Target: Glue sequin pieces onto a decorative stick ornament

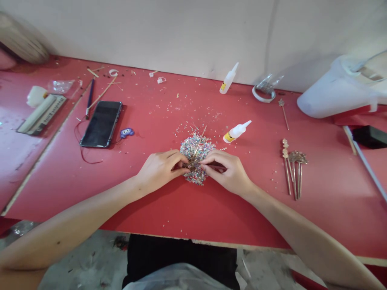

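A: In the head view, where is the metallic pin (197, 149)?

B: Over the heap of glittery chips (196, 177) at the near middle of the red table (145, 219), between the two hands. Its thin stem slants toward the far side, and its ornate head lies at the fingertips.

A: How would it handle?

B: Probably light and stiff, with a smooth stem that could roll in the fingers. The head looks delicate, so its firm edge, or the stem just beside it, seems the safer hold. The loose chips would likely scatter at a nudge.

A: And the person's left hand (160, 171)?

B: It comes in from the left, thumb and fingers drawn nearly together, pinching the left edge of the head.

A: The right hand (228, 171)?

B: It is closed to a narrow pinch at the head's right side, the other fingers curled. Something dark shows beneath them, but whether they grip a slim tool or the pin itself, one cannot tell.
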`<state>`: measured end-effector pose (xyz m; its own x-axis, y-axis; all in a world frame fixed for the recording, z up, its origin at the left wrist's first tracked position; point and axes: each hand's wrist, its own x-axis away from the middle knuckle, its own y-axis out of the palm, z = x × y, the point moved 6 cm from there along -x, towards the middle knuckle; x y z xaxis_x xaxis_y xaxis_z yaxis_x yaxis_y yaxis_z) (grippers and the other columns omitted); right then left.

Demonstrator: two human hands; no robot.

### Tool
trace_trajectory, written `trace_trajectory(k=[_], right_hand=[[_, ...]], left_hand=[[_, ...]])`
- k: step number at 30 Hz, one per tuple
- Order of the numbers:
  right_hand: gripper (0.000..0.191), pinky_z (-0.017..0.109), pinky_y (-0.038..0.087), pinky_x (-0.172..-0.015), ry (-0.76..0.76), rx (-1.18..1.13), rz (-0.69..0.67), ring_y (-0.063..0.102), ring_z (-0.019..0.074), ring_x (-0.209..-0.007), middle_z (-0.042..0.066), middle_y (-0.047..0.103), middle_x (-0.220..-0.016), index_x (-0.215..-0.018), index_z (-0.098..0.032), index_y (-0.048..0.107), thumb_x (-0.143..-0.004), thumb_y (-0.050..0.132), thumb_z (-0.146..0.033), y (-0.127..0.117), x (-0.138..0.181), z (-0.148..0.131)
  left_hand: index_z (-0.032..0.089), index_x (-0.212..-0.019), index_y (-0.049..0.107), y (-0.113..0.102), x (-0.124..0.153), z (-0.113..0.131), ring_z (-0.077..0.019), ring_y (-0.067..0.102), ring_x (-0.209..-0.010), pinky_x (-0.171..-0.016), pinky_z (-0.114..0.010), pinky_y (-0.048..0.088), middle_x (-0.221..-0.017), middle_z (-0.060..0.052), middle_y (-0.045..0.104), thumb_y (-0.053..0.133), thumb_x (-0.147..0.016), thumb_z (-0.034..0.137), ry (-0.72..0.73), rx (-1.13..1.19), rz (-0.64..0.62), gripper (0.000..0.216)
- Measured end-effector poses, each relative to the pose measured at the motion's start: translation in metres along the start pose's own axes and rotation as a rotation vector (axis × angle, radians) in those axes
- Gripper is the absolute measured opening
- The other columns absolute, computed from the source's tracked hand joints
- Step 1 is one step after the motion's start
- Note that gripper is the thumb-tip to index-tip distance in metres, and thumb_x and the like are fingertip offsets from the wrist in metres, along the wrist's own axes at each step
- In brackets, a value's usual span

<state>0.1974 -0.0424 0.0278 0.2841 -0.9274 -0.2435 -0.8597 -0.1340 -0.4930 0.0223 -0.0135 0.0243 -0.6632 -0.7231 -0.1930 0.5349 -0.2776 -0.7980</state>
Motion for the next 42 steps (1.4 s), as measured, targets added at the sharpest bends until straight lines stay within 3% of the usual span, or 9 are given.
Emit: trace_trajectory(k=[6,25,42], right_hand=[[0.007,0.024,0.042,-0.054,0.026,0.033,0.004,0.055,0.0107,-0.062,0.001,0.062,-0.074,-0.082,-0.019,0.067,-0.087,0.062,-0.022,-0.002,-0.011,0.004],[0.008,0.027,0.043,-0.062,-0.007,0.093,-0.037,0.055,0.013,-0.067,0.001,0.062,-0.072,-0.081,-0.02,0.068,-0.087,0.063,-0.023,0.002,-0.012,0.007],[0.007,0.028,0.049,-0.066,-0.045,0.108,-0.028,0.06,0.015,-0.074,0.004,0.064,-0.08,-0.087,-0.02,0.067,-0.088,0.061,-0.021,0.001,-0.009,0.005]], left_hand=[[0.02,-0.093,0.067,0.002,-0.002,-0.001,-0.0084,0.058,-0.063,-0.06,-0.019,0.039,-0.076,0.002,0.064,0.066,-0.089,0.039,-0.011,0.018,-0.008,0.02],[0.017,-0.091,0.065,0.001,-0.001,0.004,-0.008,0.057,-0.06,-0.058,-0.019,0.038,-0.075,0.0,0.064,0.054,-0.095,0.046,0.116,-0.072,0.023,0.032],[0.017,-0.09,0.065,0.001,-0.003,0.002,-0.0079,0.056,-0.06,-0.057,-0.019,0.038,-0.072,0.002,0.062,0.056,-0.094,0.046,0.075,-0.058,0.005,0.031]])
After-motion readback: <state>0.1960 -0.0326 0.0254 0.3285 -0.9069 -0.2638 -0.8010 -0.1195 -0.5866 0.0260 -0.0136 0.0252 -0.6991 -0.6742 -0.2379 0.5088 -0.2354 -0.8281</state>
